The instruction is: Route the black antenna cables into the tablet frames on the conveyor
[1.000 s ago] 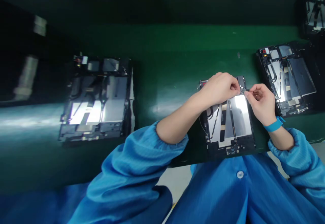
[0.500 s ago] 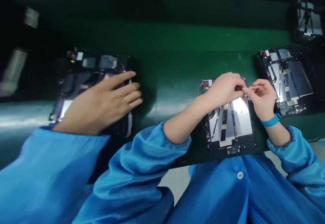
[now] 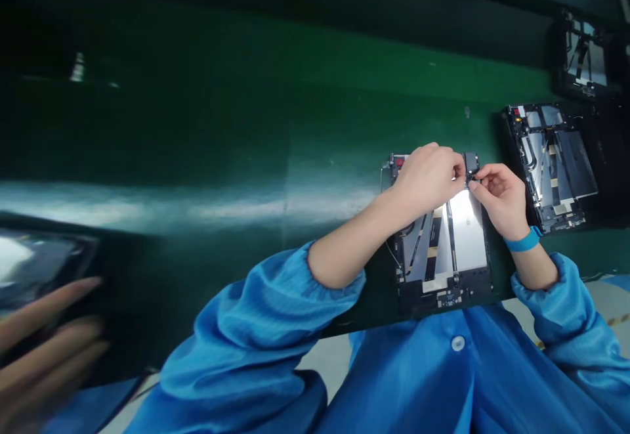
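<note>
An opened tablet-like device, with ribbon cables over silvery panels, lies on the green table in front of me. My left hand reaches over its upper edge, fingers curled and closed near the top right corner. Whatever those fingertips hold is hidden. Just beside them, my right hand, with a blue band on the wrist, has thumb and forefinger pinched at the same corner. What is in that pinch is too small to make out. A small black part shows at the corner between both hands.
A second opened device lies to the right, and another stands farther back at the upper right. At the lower left, a co-worker's blurred hand is over a further device. The table's front edge runs near my coat.
The co-worker's hand and the device under it have shifted down and left in view. My hands stay at the corner, slightly farther apart, and the black part there now shows.
</note>
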A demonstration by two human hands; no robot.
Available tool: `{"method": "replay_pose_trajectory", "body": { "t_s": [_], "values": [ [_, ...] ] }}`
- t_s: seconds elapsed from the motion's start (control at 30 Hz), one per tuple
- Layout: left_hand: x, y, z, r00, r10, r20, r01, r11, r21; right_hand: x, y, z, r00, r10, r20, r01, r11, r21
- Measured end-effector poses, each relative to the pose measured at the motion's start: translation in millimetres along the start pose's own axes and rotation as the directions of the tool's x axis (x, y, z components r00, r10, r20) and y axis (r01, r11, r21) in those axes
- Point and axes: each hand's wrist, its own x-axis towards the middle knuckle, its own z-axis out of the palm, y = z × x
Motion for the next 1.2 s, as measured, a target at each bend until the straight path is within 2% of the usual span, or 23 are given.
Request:
{"method": "replay_pose_trajectory", "body": {
  "t_s": [0.23, 0.43, 0.8, 0.97, 1.2],
  "values": [
    [2, -1, 2, 1.0, 0.022, -0.008, -0.022, 1.0, -0.008, -1, -2, -6, 0.999, 0.044, 0.019, -0.043, 0.999, -0.02],
    [4, -1, 1, 1.0, 0.021, 0.0, -0.021, 0.999, -0.041, -1, -2, -9, 0.999, 0.011, 0.037, -0.008, 0.997, -0.08],
    [4, -1, -1, 1.0, 0.016, 0.004, -0.015, 0.995, -0.1, 0, -4, -11, 0.999, 0.007, 0.049, -0.004, 0.998, -0.058],
    [6, -1, -1, 1.0, 0.013, 0.022, -0.012, 0.997, -0.071, 1, -5, -12, 0.998, 0.016, 0.053, -0.013, 0.998, -0.067],
    [4, -2, 0, 1.0, 0.026, -0.013, -0.027, 0.996, -0.089, 1, -10, -11, 0.997, 0.023, 0.069, -0.02, 0.999, -0.049]
  ]
}}
